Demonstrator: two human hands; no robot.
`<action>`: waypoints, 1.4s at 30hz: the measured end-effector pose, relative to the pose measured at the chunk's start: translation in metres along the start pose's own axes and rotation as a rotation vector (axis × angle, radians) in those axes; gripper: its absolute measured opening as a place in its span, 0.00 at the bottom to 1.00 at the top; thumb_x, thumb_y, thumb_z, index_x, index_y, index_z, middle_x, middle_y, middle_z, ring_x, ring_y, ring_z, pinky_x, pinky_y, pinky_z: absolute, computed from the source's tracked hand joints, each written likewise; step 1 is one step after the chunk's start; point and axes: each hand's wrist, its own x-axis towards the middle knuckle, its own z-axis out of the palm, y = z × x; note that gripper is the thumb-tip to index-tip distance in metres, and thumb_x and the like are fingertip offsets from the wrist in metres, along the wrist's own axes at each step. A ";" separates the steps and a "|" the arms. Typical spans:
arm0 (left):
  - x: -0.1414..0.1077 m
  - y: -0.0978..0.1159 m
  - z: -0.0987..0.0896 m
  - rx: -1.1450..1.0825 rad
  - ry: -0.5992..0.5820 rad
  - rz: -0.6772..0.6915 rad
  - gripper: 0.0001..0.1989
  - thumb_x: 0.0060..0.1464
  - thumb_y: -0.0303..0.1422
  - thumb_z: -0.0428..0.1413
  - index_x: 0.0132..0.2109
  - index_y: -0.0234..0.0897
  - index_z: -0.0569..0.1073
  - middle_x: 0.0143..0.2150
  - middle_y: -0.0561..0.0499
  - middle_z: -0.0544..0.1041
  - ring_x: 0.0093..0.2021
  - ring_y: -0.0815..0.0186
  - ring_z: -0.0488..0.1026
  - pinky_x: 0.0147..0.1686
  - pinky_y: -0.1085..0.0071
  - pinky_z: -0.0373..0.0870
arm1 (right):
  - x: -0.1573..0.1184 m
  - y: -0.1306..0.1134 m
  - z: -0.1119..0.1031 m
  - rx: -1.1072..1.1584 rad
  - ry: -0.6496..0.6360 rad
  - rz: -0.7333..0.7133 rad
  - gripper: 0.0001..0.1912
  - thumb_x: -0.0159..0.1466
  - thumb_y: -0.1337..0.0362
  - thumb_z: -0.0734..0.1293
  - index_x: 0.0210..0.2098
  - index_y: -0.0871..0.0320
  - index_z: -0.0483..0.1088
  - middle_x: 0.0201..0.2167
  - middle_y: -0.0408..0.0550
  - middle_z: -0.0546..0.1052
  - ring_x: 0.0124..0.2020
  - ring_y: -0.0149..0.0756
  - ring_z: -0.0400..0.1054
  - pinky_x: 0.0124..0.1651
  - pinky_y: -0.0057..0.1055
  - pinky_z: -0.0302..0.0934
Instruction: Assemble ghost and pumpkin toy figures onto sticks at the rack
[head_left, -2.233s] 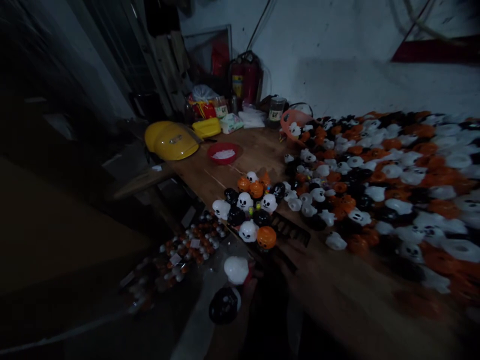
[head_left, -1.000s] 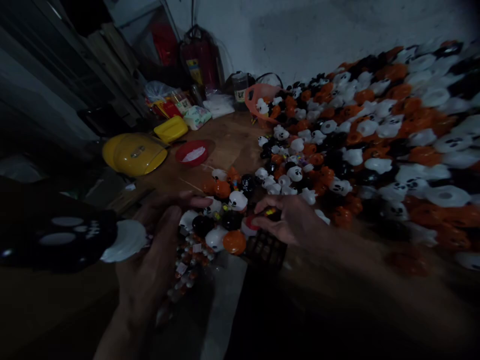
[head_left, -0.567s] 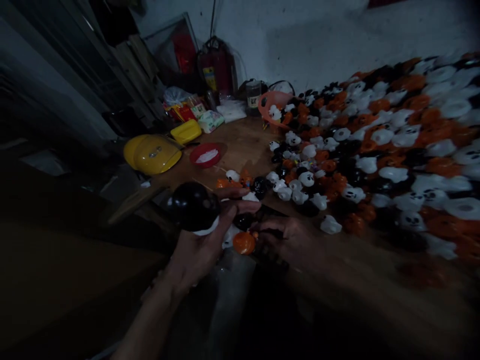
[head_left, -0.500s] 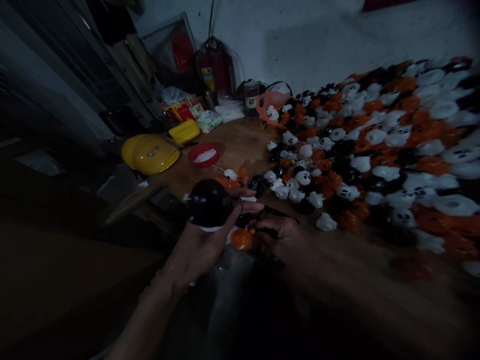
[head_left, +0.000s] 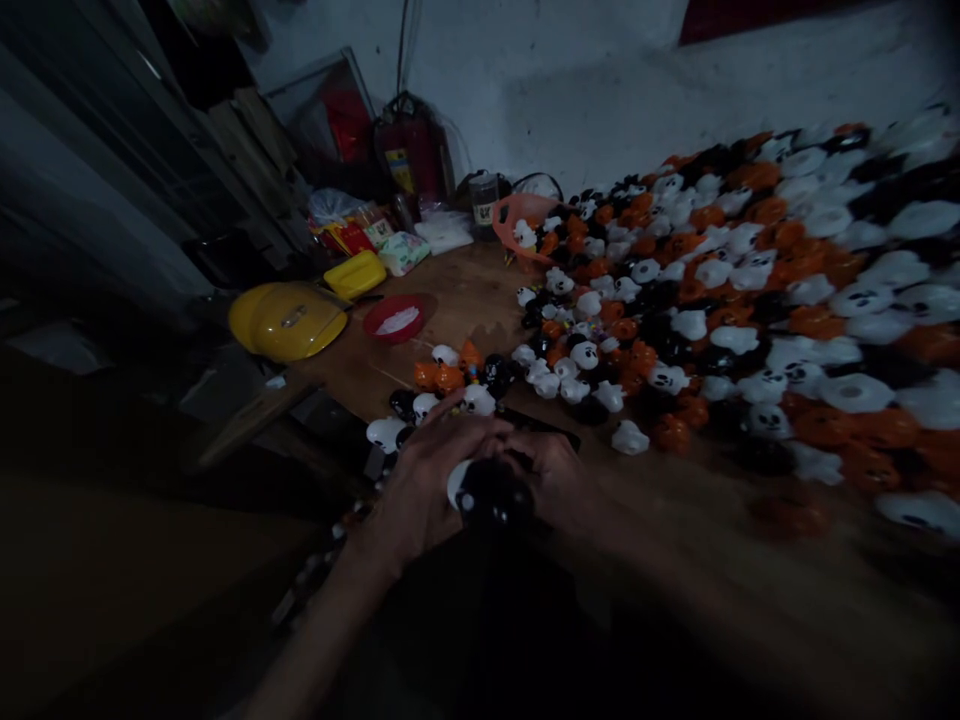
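Low in the middle of the head view, my left hand point(head_left: 429, 472) curls around a glossy black toy point(head_left: 496, 503) with a white part on its left side. My right hand point(head_left: 559, 478) is closed at the toy's right side, its fingertips meeting the left hand's fingers above it. The fingertips are partly hidden in the dark, and whether the right hand pinches something small as well is unclear. Just beyond the hands lie several small toys, among them a white ghost toy point(head_left: 478, 400) and orange pumpkin toys point(head_left: 448, 378).
A large heap of white, orange and black toys point(head_left: 750, 300) covers the table's right side, beside an orange basket point(head_left: 504, 222). A red bowl point(head_left: 417, 325) with white pieces, a yellow helmet-like object point(head_left: 289, 320) and a yellow box point(head_left: 356, 273) sit to the left. A table edge runs left.
The black toy has come down and right, between both hands. My left hand has turned over it. The small orange toy that was by my right fingers is out of sight. The view has shifted slightly.
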 end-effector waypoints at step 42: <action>0.023 -0.003 0.017 0.265 0.113 -0.138 0.10 0.59 0.29 0.48 0.42 0.37 0.74 0.34 0.51 0.79 0.38 0.64 0.76 0.46 0.61 0.71 | -0.049 0.008 -0.049 0.414 -0.004 0.355 0.14 0.67 0.55 0.60 0.45 0.55 0.71 0.35 0.46 0.74 0.36 0.33 0.67 0.41 0.30 0.63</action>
